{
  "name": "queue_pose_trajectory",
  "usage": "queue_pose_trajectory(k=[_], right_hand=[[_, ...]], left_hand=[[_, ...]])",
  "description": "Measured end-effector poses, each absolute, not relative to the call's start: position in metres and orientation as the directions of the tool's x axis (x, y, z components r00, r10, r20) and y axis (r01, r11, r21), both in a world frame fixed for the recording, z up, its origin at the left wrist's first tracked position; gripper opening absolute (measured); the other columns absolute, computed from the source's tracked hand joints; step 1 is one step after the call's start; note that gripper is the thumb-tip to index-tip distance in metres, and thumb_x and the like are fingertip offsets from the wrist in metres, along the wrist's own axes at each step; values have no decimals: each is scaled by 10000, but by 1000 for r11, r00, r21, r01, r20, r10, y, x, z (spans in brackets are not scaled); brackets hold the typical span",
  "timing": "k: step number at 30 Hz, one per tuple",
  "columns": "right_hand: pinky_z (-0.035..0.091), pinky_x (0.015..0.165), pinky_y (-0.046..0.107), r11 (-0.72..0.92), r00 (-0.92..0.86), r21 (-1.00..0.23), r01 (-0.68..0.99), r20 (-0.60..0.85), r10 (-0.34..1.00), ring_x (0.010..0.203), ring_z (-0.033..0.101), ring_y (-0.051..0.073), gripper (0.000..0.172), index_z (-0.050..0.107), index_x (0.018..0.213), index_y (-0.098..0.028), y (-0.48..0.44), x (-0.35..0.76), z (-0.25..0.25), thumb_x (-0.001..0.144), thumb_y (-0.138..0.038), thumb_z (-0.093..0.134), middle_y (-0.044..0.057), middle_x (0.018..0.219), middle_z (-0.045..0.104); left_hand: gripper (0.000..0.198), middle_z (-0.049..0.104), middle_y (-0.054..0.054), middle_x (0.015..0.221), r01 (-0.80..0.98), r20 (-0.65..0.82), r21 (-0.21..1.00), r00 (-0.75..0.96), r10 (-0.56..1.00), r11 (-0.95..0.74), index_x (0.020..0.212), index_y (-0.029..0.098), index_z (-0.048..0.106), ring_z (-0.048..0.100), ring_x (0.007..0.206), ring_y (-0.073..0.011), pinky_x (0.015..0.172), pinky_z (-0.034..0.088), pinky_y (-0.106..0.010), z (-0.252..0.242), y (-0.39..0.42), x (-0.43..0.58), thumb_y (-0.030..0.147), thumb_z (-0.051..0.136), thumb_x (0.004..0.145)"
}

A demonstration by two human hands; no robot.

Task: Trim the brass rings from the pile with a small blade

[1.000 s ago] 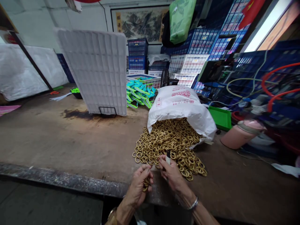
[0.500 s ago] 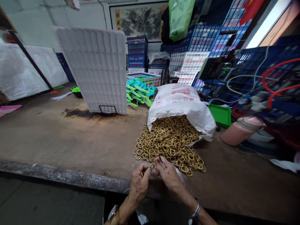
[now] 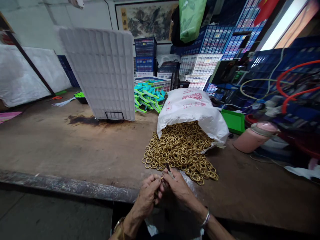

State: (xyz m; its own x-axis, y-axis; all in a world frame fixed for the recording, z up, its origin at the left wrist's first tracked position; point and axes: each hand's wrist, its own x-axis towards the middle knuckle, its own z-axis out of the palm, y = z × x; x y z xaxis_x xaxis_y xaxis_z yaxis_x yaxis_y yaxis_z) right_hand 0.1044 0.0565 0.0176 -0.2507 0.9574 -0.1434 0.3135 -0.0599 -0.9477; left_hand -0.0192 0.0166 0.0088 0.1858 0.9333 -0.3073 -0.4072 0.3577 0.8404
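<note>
Here are the two hands, meeting almost fingertip to fingertip at the bench's near edge. The left hand (image 3: 148,190) is curled closed, a brass-coloured ring (image 3: 161,179) pinched at its fingertips; what else lies in that palm is hidden. Right beside it, the right hand (image 3: 180,187) is clamped on a slim dark-tipped tool (image 3: 169,170), a metal bracelet (image 3: 206,216) at the wrist.

Just beyond the fingers, a great heap of matching rings (image 3: 180,151) spills from the mouth of a white woven sack (image 3: 187,110) lying on its side. And there's the lettering: red print on the sack, Chinese characters, a boxed mark and a square code-like block, too small to read surely.

All this sits on a worn brown workbench (image 3: 62,146), darkly stained near a pale ribbed panel (image 3: 100,73) upright in a black wire stand (image 3: 114,116). To the right, a green tray (image 3: 233,121) and a pink bottle (image 3: 250,138). Behind, stacked blue crates (image 3: 145,64) and white crates (image 3: 200,65), under a framed landscape painting (image 3: 147,21) bearing vertical characters, illegible from here.
</note>
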Motion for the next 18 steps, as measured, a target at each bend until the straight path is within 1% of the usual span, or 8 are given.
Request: queue_pose_trajectory(k=[2,6,8,10,12,14,16,18], right_hand=[[321,466,190,-71,-253,-958,277,-144,957,496,395,92,187,441,633,-203,56,104,17,747,-350,423,-53,523,432],[326,475,198,-53,-272,-962,266,-127,954,476,397,93,226,448,616,-202,57,105,15,758,-374,411,-55,500,432],[334,491,202,-22,-276,-956,293,-106,955,478,408,96,251,440,603,-203,58,107,13,776,-375,381,-52,495,434],[342,515,207,26,-254,-932,362,-71,965,501,428,103,257,454,620,-199,57,109,13,790,-365,356,-41,517,457],[347,546,214,102,-236,-878,467,-13,972,548,453,114,242,481,664,-193,55,111,13,799,-333,337,-18,575,498],[341,568,216,196,-271,-796,572,41,962,590,468,123,194,496,693,-192,52,112,13,784,-249,335,1,628,529],[325,568,212,273,-341,-717,642,53,939,594,473,124,160,497,701,-195,48,113,12,718,-135,350,3,635,542],[307,555,206,313,-387,-663,680,38,921,571,472,121,220,497,722,-199,45,113,12,639,-58,351,-2,619,546]], left_hand=[[248,474,52,541,-473,-299,802,210,931,365,726,165,484,358,369,-22,328,164,-133,9,16,-19,402,557,726],[240,477,48,543,-530,-292,762,234,927,373,748,159,483,367,375,-23,327,163,-133,11,15,-19,384,563,729],[239,476,48,546,-544,-287,752,237,928,371,751,156,479,363,374,-20,330,173,-133,12,15,-18,381,557,736],[241,473,52,545,-553,-288,750,221,932,363,749,158,471,357,370,-19,330,184,-132,11,15,-18,382,559,734],[248,473,56,547,-551,-300,755,192,934,356,744,164,458,355,369,-17,331,188,-129,11,15,-18,386,568,727],[265,477,59,552,-534,-313,770,161,936,349,740,171,444,359,372,-16,333,188,-125,10,15,-18,400,575,719],[290,475,62,546,-499,-326,794,130,936,346,729,174,431,357,369,-15,335,191,-123,9,16,-18,427,572,712],[312,465,68,528,-454,-330,824,102,938,340,713,176,425,350,360,-15,336,193,-124,9,17,-17,451,571,703]])
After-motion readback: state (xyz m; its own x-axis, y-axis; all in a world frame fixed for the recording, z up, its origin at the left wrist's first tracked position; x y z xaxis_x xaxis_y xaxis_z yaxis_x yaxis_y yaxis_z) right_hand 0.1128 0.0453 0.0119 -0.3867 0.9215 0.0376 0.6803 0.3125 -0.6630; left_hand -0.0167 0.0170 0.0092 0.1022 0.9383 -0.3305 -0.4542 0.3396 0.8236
